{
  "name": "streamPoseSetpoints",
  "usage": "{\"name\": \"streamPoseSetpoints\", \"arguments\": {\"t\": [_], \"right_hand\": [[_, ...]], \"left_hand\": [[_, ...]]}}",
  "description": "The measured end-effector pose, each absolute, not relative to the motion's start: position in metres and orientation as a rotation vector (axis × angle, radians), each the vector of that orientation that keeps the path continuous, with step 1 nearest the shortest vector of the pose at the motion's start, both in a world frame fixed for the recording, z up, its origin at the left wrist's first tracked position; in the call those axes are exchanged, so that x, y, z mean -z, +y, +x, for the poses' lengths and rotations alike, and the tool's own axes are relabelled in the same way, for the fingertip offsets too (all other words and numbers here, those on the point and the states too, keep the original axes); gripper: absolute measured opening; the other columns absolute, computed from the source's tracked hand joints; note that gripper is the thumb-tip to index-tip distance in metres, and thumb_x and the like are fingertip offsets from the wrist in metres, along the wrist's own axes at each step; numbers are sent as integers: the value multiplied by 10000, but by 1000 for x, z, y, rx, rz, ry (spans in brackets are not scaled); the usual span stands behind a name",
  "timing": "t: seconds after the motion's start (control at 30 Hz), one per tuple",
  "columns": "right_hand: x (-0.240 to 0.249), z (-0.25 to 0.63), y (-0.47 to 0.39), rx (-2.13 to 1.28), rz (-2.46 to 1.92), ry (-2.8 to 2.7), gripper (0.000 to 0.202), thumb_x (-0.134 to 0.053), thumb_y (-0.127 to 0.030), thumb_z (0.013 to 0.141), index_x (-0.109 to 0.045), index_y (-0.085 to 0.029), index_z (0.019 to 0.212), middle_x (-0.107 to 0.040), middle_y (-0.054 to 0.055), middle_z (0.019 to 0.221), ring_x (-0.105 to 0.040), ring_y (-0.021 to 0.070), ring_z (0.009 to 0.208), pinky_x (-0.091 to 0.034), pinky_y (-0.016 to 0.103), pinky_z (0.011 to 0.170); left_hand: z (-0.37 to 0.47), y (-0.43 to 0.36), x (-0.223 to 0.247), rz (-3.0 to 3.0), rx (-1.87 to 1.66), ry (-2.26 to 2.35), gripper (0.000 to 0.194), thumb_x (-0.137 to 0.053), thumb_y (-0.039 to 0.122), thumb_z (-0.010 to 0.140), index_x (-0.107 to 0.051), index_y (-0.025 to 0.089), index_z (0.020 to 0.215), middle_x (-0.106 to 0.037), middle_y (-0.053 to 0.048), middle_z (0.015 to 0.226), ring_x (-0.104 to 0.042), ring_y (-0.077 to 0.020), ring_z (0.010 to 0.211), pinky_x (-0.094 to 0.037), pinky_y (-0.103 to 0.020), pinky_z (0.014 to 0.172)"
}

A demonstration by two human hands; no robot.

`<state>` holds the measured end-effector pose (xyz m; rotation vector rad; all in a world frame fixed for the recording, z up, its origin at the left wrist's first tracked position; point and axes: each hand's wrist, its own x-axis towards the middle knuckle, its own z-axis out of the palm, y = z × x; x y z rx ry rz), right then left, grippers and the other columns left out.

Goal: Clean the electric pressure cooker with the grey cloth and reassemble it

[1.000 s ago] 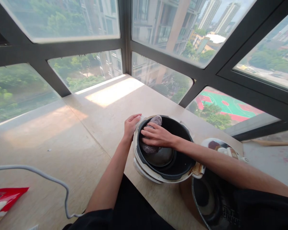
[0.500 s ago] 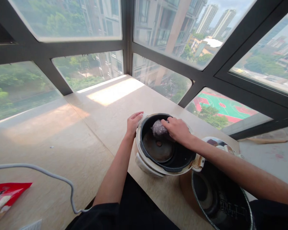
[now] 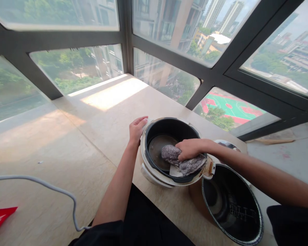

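A white cooker body [image 3: 154, 176] with a dark round inside sits on the pale stone counter. My left hand [image 3: 138, 129] is closed on the cooker's upper left rim. My right hand [image 3: 191, 149] reaches inside the cooker, its fingers gripping a speckled grey cloth [image 3: 171, 154]. The cloth lies against the lower right of the inside wall, and a pale flap of it shows beneath. Part of the cooker's bottom is visible left of the cloth. Below my right forearm, a dark inner pot [image 3: 233, 205] leans on its side, its opening facing up.
A grey cable [image 3: 51, 186] curves over the counter [image 3: 92, 174] at the left. The corner of a red packet [image 3: 1, 218] shows at the lower left. Behind the cooker's right side is a shiny round object [image 3: 224, 144], partly hidden by my arm. Framed windows enclose the far edges.
My right hand and the cloth have moved from the cooker's far wall to its lower right side, and more of the cloth shows. My left hand keeps its place on the rim. The view has shifted slightly.
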<state>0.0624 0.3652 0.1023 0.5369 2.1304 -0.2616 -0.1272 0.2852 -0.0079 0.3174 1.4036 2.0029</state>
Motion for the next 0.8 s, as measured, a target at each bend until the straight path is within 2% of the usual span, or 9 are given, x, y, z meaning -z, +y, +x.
{"name": "streamPoseSetpoints", "arguments": {"t": [0.13,0.3,0.37,0.47,0.53,0.6,0.7,0.73,0.8], "right_hand": [[-89,56,353,530,535,2133,467,-580,-387,839,-690,-67,1162,-724,197,1145,-705,303,963,-488,317,713],[-65,50,342,1307,701,2165,263,-574,-289,798,-679,-124,974,-736,87,973,-677,217,840,-486,261,668],[-56,47,340,1550,804,2100,261,-595,-285,786,-669,-127,980,-730,76,950,-669,204,824,-494,256,668],[-45,43,339,1705,832,2063,292,-613,-283,779,-668,-125,1018,-728,72,946,-670,200,832,-505,256,696],[-41,42,339,1675,801,2168,334,-601,-289,792,-666,-123,1075,-728,77,982,-672,213,882,-509,264,731],[-39,40,338,1489,814,2354,473,-600,-299,805,-619,-125,1244,-720,98,1085,-670,246,976,-513,293,799],[-43,38,335,955,845,2623,744,-579,-319,851,-365,-166,1547,-663,160,1254,-659,315,1098,-507,382,902],[-46,37,334,757,838,2687,772,-553,-319,877,-292,-190,1592,-640,177,1291,-665,331,1097,-510,409,904],[-51,36,335,401,765,2781,715,-482,-288,932,-269,-242,1612,-608,187,1337,-694,330,1031,-530,419,850]], "left_hand": [[-127,285,8,323,-2004,1415,337,-805,324,584,-803,137,865,-679,-34,677,-528,-117,579,-394,-239,547],[-128,285,5,323,-2011,1443,329,-809,330,558,-800,141,828,-698,-45,708,-546,-128,604,-421,-248,563],[-128,286,6,332,-2005,1456,330,-813,333,558,-797,141,827,-699,-46,719,-550,-129,610,-427,-251,573],[-129,286,8,346,-1991,1463,347,-822,344,568,-793,143,848,-693,-41,722,-556,-128,610,-431,-252,584],[-129,286,8,345,-1993,1455,348,-825,342,571,-793,143,856,-696,-41,729,-567,-129,618,-443,-252,594],[-129,286,8,343,-2000,1449,348,-827,333,572,-794,141,860,-705,-45,741,-576,-130,627,-452,-250,599],[-129,284,7,344,-2000,1441,363,-833,334,567,-793,140,871,-713,-46,748,-584,-132,635,-466,-247,605],[-129,284,7,344,-1999,1436,368,-836,338,563,-792,140,870,-712,-44,743,-583,-130,632,-468,-245,603],[-129,283,6,346,-1999,1424,370,-842,339,552,-790,143,861,-709,-40,730,-581,-128,626,-470,-243,600]]}}
